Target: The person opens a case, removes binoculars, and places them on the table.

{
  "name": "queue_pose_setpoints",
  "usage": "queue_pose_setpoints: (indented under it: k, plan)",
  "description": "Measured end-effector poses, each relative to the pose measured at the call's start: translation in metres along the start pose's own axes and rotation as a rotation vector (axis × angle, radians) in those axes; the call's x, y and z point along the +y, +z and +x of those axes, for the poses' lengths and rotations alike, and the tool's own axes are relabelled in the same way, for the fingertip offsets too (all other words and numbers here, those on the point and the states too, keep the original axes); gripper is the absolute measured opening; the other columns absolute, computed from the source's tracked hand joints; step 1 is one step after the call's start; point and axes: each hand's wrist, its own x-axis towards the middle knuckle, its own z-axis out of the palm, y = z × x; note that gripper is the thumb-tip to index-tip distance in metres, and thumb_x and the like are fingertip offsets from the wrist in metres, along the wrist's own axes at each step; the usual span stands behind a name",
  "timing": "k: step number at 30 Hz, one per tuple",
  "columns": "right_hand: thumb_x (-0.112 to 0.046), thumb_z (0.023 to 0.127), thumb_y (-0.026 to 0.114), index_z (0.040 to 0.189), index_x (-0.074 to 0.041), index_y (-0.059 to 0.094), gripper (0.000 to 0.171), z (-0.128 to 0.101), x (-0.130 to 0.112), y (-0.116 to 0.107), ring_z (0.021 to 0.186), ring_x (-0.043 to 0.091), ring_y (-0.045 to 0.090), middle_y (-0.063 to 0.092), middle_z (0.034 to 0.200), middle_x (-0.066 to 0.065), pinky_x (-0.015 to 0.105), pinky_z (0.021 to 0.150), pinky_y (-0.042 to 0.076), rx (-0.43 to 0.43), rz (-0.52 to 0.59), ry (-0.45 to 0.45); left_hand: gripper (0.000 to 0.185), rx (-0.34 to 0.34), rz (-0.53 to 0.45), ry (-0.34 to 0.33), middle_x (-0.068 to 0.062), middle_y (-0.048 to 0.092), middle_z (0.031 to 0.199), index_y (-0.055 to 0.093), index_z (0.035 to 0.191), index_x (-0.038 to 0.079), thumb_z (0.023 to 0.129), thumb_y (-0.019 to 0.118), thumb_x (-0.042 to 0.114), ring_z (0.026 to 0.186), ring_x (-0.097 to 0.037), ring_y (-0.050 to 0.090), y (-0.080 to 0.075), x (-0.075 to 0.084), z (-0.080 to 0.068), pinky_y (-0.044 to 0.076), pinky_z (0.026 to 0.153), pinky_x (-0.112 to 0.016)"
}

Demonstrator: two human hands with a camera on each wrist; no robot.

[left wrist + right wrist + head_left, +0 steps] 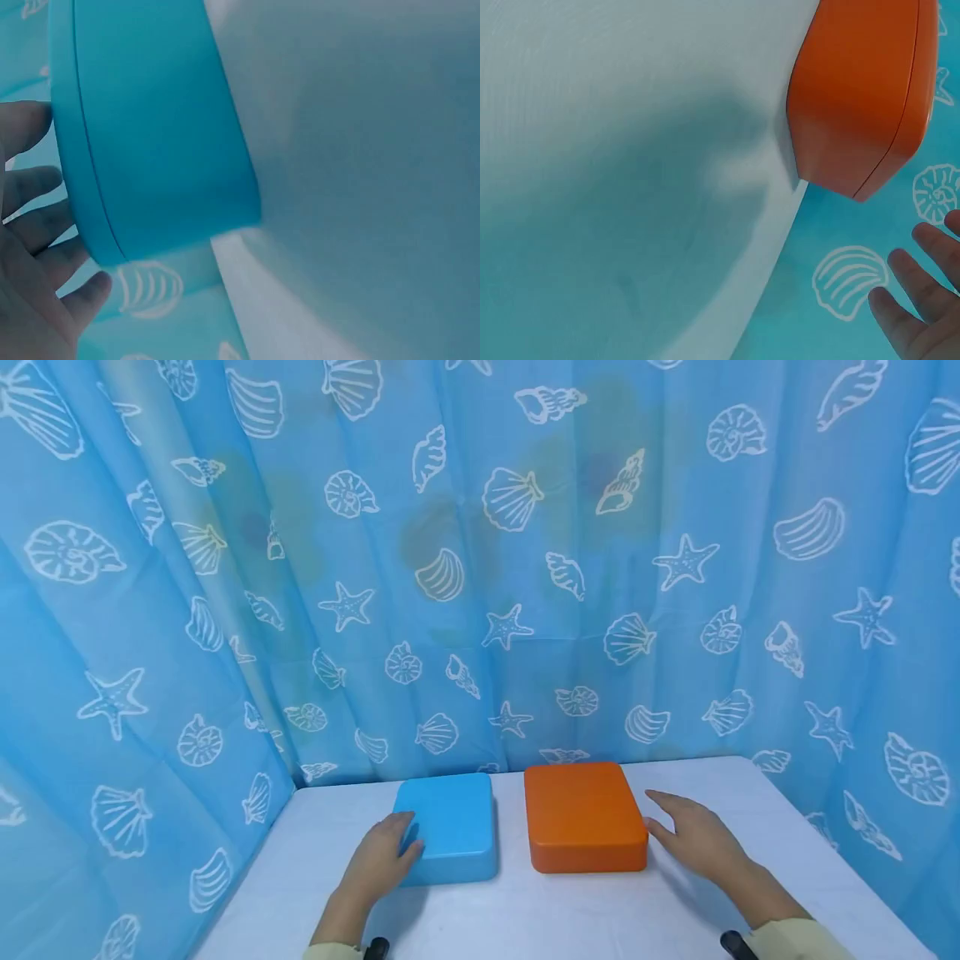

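Your left hand (382, 852) rests relaxed against the near-left corner of the blue box (450, 827), lower centre of the frame. Your right hand (693, 835), fingers spread and empty, hovers just beside the orange box (583, 814) to its right. Both boxes look rigid, smooth and probably light; grip each by its side walls.

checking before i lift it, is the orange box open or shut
Shut: the orange box lies flat with its lid seated flush, only a thin seam showing.
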Motion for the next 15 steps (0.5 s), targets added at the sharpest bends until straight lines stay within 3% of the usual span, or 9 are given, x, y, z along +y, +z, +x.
queue_pose_setpoints:
  k: [3,8,12,15]
  plan:
    - [-0.034,0.096,0.062,0.141,0.000,0.049,0.058,0.003,0.000,0.001,0.119,0.044,0.052,0.054,0.135,0.023,0.060,0.095,0.042,-0.016,0.083,0.015,0.054,0.009,-0.041,0.006,-0.014,0.055,0.137,0.054,0.137,0.003,0.095,0.062,0.035,0.129,-0.033,0.048,0.006,0.007,0.004,0.039,0.103,-0.051]
    - [-0.032,0.095,0.063,0.143,-0.001,0.046,0.059,0.014,-0.004,0.003,0.111,0.041,0.057,0.054,0.134,0.023,0.054,0.085,0.051,-0.065,0.215,0.127,0.050,0.012,-0.109,0.011,-0.012,0.055,0.137,0.054,0.138,0.007,0.096,0.061,0.034,0.129,-0.033,0.048,0.012,0.024,0.013,0.041,0.101,-0.052]
    - [-0.031,0.096,0.062,0.142,0.003,0.044,0.060,0.027,-0.001,0.003,0.111,0.041,0.057,0.053,0.133,0.025,0.049,0.084,0.053,-0.089,0.311,0.192,0.054,-0.013,-0.156,0.016,-0.010,0.054,0.139,0.049,0.143,0.011,0.096,0.061,0.035,0.130,-0.032,0.047,0.019,0.047,0.026,0.041,0.101,-0.053]
    - [-0.030,0.097,0.060,0.142,0.006,0.040,0.061,0.037,0.006,0.002,0.114,0.042,0.055,0.051,0.133,0.028,0.046,0.087,0.052,-0.119,0.470,0.263,0.058,-0.041,-0.179,0.045,-0.007,0.055,0.138,0.044,0.147,0.014,0.096,0.061,0.036,0.128,-0.030,0.050,0.027,0.071,0.039,0.044,0.099,-0.052]
